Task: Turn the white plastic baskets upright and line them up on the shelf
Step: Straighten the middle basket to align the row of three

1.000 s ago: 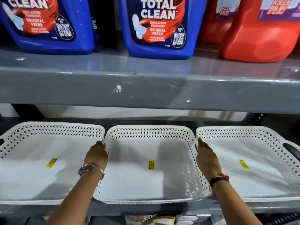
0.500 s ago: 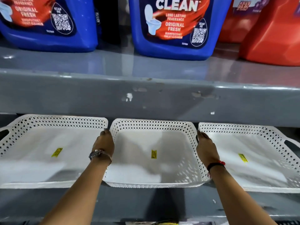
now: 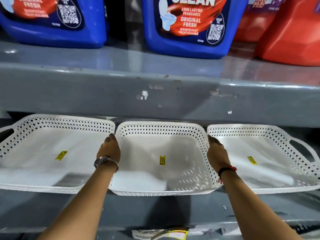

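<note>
Fingers of the left hand and right hand curl over the two side walls of the middle white perforated plastic basket, grasping it; it sits upright, mouth up, on the lower grey metal shelf, its long axis running front to back; a second white basket lies just left of it and a third just right, both upright, rims nearly touching; above it, the upper grey shelf edge overhangs, carrying blue toilet-cleaner jugs and red jugs.
</note>
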The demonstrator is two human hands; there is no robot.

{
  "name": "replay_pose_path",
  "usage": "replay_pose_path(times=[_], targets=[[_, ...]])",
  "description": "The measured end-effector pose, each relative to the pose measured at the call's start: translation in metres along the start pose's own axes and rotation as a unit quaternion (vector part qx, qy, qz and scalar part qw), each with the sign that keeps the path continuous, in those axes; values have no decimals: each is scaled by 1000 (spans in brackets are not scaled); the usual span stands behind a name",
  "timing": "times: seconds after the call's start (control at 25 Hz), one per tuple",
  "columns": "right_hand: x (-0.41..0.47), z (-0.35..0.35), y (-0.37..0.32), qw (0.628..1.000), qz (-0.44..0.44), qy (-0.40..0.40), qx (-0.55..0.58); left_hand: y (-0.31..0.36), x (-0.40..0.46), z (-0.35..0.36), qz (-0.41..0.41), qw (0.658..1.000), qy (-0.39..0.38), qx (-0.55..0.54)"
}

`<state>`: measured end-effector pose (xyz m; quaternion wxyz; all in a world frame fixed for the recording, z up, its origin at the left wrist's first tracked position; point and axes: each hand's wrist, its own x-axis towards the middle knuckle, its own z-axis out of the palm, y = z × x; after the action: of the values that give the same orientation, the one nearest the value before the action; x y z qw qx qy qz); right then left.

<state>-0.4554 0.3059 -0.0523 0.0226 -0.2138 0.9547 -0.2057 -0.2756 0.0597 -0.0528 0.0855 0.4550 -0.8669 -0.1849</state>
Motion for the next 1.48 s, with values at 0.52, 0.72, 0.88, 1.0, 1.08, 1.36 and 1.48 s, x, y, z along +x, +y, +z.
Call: replay_pose_path(times=[0.52, 0.72, 0.88, 1.0, 1.08, 1.36, 1.48], targets=[[-35, -1, 12, 1000, 15, -12, -6, -11, -41, -7, -40, 999, -28, 6], [-39, -2, 13, 1000, 13, -4, 11, -12, -43, -6, -38, 999, -24, 7], [-39, -2, 15, 1000, 18, -3, 10, -13, -45, -6, -44, 999, -24, 8], [-41, -2, 16, 1000, 19, 1, 13, -14, -46, -6, -45, 999, -20, 3], [-43, -2, 17, 1000, 17, 4, 20, -14, -48, -7, -46, 999, -18, 0], [-49, -2, 21, 1000, 13, 1, 27, -18, -51, -5, -43, 999, -14, -26], [-49, -2, 21, 1000, 13, -1, 28, -19, -51, -5, -45, 998, -12, -28]])
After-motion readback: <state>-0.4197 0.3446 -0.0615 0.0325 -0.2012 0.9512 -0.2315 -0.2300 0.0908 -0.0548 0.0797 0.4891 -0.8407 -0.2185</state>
